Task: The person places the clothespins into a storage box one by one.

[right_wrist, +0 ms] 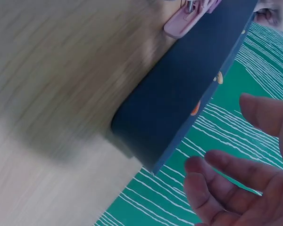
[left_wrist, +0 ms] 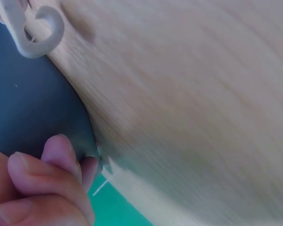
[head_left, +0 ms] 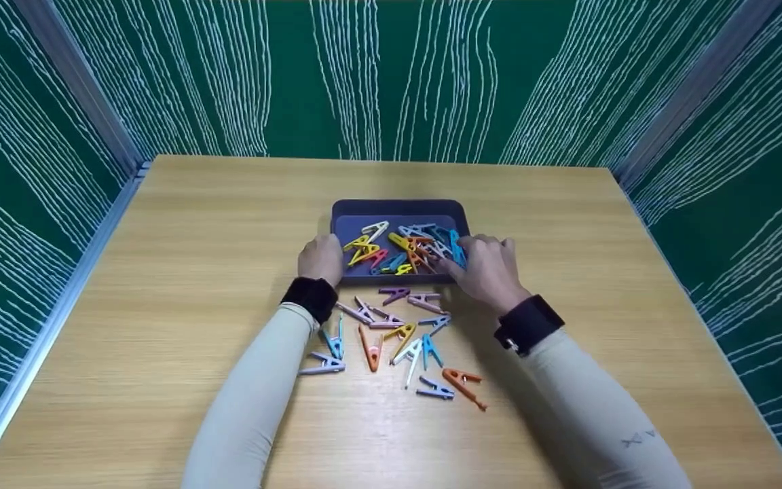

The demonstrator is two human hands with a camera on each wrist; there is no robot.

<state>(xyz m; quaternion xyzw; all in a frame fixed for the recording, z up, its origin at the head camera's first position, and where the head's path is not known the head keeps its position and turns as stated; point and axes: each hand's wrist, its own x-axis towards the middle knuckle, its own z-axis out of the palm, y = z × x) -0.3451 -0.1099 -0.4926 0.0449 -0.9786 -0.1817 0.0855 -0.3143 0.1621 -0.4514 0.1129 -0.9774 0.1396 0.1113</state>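
A dark tray (head_left: pixel 398 205) sits mid-table with a heap of coloured clothespins (head_left: pixel 425 248) inside. My left hand (head_left: pixel 322 259) grips the tray's left side; in the left wrist view its curled fingers (left_wrist: pixel 47 181) lie against the tray wall (left_wrist: pixel 33 108). Over the right rim reaches my right hand (head_left: pixel 491 272), its thumb beside the heaped pins and a light blue clothespin (head_left: pixel 457 248). The right wrist view has these fingers (right_wrist: pixel 236 183) loosely bent and parted, with nothing between them, near the dark tray wall (right_wrist: pixel 165 99).
Several loose clothespins are scattered on the wooden table (head_left: pixel 228 224) in front of the tray, among them an orange one (head_left: pixel 460 386), a white one (head_left: pixel 411 356) and a purple one (head_left: pixel 394 294). Green panels (head_left: pixel 296 81) with white lines surround the table.
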